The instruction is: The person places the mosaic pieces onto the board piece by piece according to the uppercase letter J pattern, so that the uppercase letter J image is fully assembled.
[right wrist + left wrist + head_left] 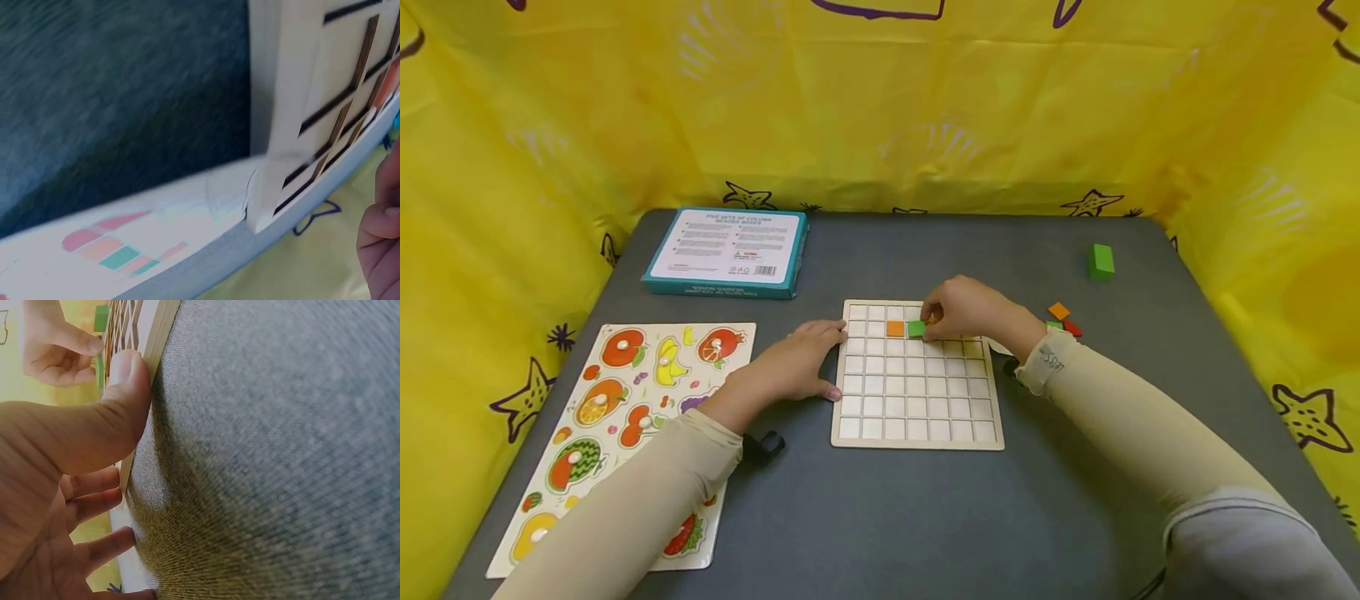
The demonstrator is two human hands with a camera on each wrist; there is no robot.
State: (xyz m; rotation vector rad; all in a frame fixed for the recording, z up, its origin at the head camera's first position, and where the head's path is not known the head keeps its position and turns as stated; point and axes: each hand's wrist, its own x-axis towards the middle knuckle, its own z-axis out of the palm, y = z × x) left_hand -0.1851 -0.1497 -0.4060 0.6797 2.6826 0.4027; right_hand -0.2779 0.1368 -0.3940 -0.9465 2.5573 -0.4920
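A pale wooden grid board (917, 445) lies on the table, with one orange square tile (895, 328) in its second row. Just right of that tile, my right hand (966, 307) pinches a green square tile (916, 329) at the board's surface. The left wrist view also shows the green tile (99, 370) at the right hand's fingertips. My left hand (801, 358) rests along the board's left edge with fingers spread. Its thumb (128, 378) touches the rim. In the right wrist view only part of the right hand (381, 244) appears, at the right border.
Several loose tiles, including an orange one (1058, 311), lie beyond the right wrist. A green block (1101, 262) stands at the back right. A printed card (187, 219) lies by the board. Left are a fruit puzzle (647, 354) and a teal-edged box (722, 250).
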